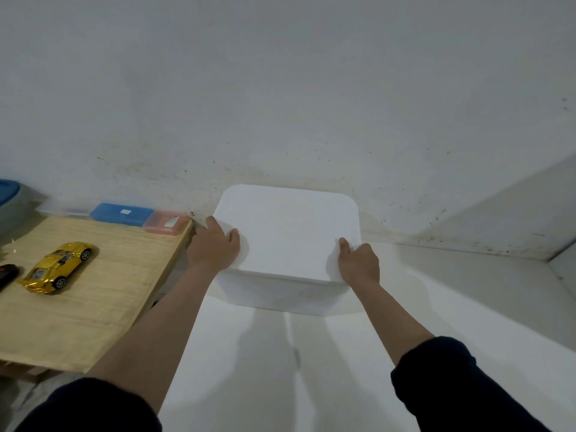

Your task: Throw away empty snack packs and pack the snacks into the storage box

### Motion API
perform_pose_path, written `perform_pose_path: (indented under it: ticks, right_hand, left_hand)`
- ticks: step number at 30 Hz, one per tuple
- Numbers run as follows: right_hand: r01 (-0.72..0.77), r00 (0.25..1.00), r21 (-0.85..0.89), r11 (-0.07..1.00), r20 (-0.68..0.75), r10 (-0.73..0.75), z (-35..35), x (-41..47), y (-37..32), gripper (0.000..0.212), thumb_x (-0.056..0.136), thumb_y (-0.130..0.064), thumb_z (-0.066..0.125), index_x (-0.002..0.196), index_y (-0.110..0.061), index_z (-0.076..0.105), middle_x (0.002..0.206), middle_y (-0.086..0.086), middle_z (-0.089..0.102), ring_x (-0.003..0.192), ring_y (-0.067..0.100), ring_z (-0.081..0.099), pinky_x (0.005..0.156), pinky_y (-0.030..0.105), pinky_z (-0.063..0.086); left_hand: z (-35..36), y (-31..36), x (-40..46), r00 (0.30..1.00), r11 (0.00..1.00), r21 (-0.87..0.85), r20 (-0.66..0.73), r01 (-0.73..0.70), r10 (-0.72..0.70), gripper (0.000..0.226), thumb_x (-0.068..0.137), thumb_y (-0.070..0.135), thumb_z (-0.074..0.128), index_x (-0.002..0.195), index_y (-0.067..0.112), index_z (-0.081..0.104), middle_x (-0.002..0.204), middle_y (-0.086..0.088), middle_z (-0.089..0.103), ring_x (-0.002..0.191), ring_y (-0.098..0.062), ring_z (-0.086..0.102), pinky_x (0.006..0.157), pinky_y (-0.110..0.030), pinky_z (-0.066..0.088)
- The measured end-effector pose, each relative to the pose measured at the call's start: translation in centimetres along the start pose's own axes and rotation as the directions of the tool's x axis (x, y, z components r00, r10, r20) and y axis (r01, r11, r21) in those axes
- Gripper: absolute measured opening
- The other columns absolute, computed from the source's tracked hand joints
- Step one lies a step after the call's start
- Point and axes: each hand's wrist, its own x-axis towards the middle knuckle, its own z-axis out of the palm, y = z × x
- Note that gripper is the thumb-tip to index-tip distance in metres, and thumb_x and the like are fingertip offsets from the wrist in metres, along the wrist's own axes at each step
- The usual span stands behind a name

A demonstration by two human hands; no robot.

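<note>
Both hands grip the white storage box by its lid edges

The storage box point(285, 241), lid on, sits on a white surface point(249, 369) against the wall point(280, 88), between the two hands. The left hand point(215, 244) clasps its left edge, thumb on top of the lid. The right hand point(358, 263) holds the near right corner, thumb on the lid, fingers curled down the side. Both arms reach forward, dark sleeves pushed back. A yellow toy car point(57, 266) lies on the wooden table point(93, 307) to the left
</note>
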Motion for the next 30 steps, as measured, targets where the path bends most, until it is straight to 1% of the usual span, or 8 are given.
perform_pose_path:
  ticks: [3,5,8,11,20,24,27,30]
  right_hand:
    - [0.053,0.992,-0.098,0.994,-0.105,-0.063,0.4,-0.8,-0.3,0.051,0.094,-0.042,0.043,0.122,0.001,0.041,0.124,0.019,0.054,0.113,0.036,0.053,0.082,0.041,0.044]
    - [0.206,0.958,-0.295,0.933,-0.131,-0.254,0.9,-1.0,-0.4,0.063,0.093,-0.043,0.043,0.139,-0.002,0.029,0.148,0.02,0.031,0.136,0.034,0.033,0.102,0.056,0.032]
    - [0.415,0.887,-0.489,0.767,0.033,-0.46,1.1,-0.7,-0.5,0.083,0.089,-0.061,0.035,0.15,-0.013,0.006,0.159,0.012,-0.002,0.147,0.028,0.0,0.11,0.063,0.006]
    - [0.435,0.894,-0.538,0.722,0.162,-0.417,1.1,0.1,-0.5,0.091,0.084,-0.073,0.024,0.151,-0.017,0.001,0.159,0.013,-0.01,0.146,0.027,-0.013,0.111,0.063,0.002]
    - [0.43,0.903,-0.453,0.781,0.206,-0.378,0.9,0.3,-0.6,0.094,0.081,-0.075,0.035,0.15,-0.015,0.011,0.159,0.012,-0.007,0.147,0.026,-0.011,0.112,0.057,0.018]
    - [0.446,0.892,-0.384,0.808,0.119,-0.436,0.4,0.0,-0.5,0.065,0.09,-0.052,0.044,0.137,-0.007,0.038,0.156,0.016,0.017,0.146,0.029,0.008,0.115,0.05,0.017]
    - [0.415,0.908,-0.34,0.844,0.093,-0.409,0.1,-0.8,-0.6,0.056,0.094,-0.043,0.04,0.135,-0.005,0.04,0.155,0.014,0.022,0.145,0.026,0.013,0.116,0.05,0.013]
    - [0.432,0.9,-0.284,0.856,0.064,-0.432,0.0,-1.7,-0.3,0.057,0.095,-0.041,0.038,0.139,-0.005,0.035,0.156,0.013,0.02,0.146,0.025,0.011,0.116,0.052,0.008]
  left_hand:
    - [0.3,0.4,-0.6,0.998,0.993,0.117,-0.068,-0.008,0.017,0.079,0.087,0.064,0.037,0.13,-0.003,0.038,0.13,-0.026,0.048,0.119,-0.04,0.048,0.097,-0.05,0.038]
    - [0.4,0.2,-0.6,0.985,0.98,0.129,-0.063,-0.154,0.163,0.098,0.079,0.078,0.026,0.141,0.003,0.031,0.149,-0.022,0.033,0.138,-0.038,0.03,0.109,-0.06,0.022]
    - [0.4,-0.3,-0.3,0.897,0.886,0.152,0.13,-0.438,0.422,0.107,0.065,0.091,0.005,0.151,0.027,0.009,0.161,-0.005,-0.001,0.148,-0.027,0.0,0.113,-0.063,0.005]
    - [0.2,-0.2,0.2,0.875,0.869,0.196,0.285,-0.453,0.392,0.112,0.052,0.097,0.002,0.148,0.041,-0.006,0.16,-0.001,-0.016,0.147,-0.026,-0.013,0.113,-0.062,0.0]
    - [-0.5,0.9,0.4,0.87,0.872,0.258,0.39,-0.416,0.3,0.113,0.054,0.097,0.022,0.147,0.043,-0.011,0.159,-0.001,-0.02,0.147,-0.028,-0.011,0.114,-0.061,0.002]
    - [-1.0,1.1,-1.1,0.893,0.909,0.25,0.393,-0.334,0.22,0.107,0.059,0.096,0.023,0.147,0.043,-0.008,0.16,-0.002,-0.017,0.148,-0.03,-0.007,0.111,-0.063,0.008]
    - [-1.1,1.6,-2.6,0.917,0.93,0.248,0.359,-0.272,0.172,0.096,0.072,0.087,0.023,0.15,0.035,0.004,0.16,-0.009,-0.005,0.146,-0.036,0.002,0.11,-0.062,0.016]
    - [-1.0,2.9,-4.4,0.955,0.968,0.16,0.255,-0.195,0.151,0.072,0.088,0.068,0.026,0.14,0.02,0.034,0.153,-0.017,0.021,0.139,-0.038,0.022,0.108,-0.058,0.028]
